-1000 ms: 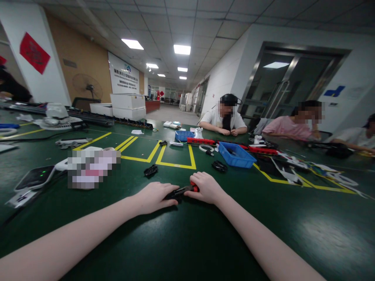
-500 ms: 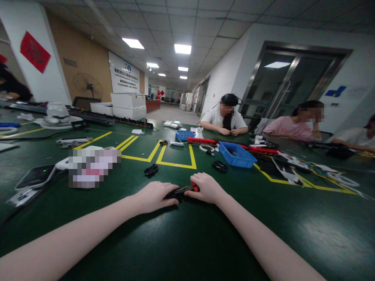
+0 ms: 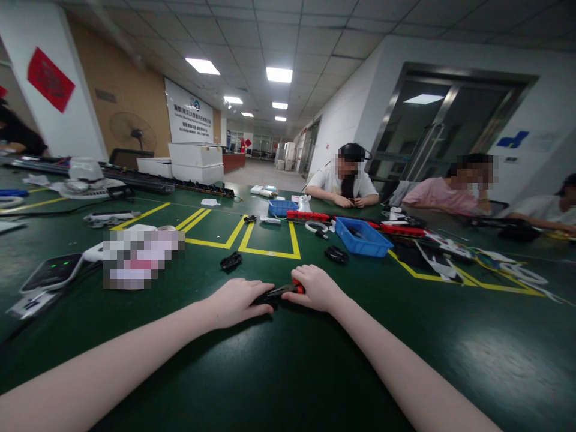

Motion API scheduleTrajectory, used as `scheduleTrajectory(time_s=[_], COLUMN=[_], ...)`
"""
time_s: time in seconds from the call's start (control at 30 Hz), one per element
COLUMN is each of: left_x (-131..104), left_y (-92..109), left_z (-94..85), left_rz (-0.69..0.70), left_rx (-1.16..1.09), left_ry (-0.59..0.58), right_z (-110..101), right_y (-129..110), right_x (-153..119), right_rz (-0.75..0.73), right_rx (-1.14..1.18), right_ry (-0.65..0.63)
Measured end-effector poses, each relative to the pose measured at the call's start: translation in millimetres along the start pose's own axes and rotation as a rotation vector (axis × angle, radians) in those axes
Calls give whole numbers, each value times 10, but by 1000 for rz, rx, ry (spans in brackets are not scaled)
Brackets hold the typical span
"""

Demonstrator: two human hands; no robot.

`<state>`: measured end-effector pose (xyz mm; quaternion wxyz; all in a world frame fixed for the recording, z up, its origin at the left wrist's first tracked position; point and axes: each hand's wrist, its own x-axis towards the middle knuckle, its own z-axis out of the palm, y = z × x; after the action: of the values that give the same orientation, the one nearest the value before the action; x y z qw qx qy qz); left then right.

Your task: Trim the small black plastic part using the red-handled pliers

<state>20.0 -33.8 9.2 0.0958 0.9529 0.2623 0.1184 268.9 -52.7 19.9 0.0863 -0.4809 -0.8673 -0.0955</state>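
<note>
The right hand (image 3: 315, 289) grips pliers (image 3: 284, 290) against a black part (image 3: 267, 298) pinched by the left hand (image 3: 236, 303); beyond lie two black pieces (image 3: 231, 261) (image 3: 336, 254), neither held.

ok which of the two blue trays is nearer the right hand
The larger blue tray, with dark items inside, is nearer the right hand; the smaller blue tray sits farther back.

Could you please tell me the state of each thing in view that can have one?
Left hand: closed on a small black part.
Right hand: gripping red-handled metal pliers.
Pliers: jaws at the black part, gap unclear.
Larger blue plastic bin: open-topped, dark items inside.
Smaller blue plastic bin: open-topped.
White-edged, dark-faced rectangular device: green lights lit.
White rectangular ceiling lights: lit.
</note>
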Motion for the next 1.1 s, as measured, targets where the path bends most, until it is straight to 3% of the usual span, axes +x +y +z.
scheduleTrajectory(time_s=[1.1], left_x=[7], left_y=[50], left_z=[-29], left_rz=[-70], left_rx=[-4], left_ry=[-8], right_z=[-25], right_y=[-21], right_x=[15], right_rz=[12], right_rx=[5], right_ry=[-30])
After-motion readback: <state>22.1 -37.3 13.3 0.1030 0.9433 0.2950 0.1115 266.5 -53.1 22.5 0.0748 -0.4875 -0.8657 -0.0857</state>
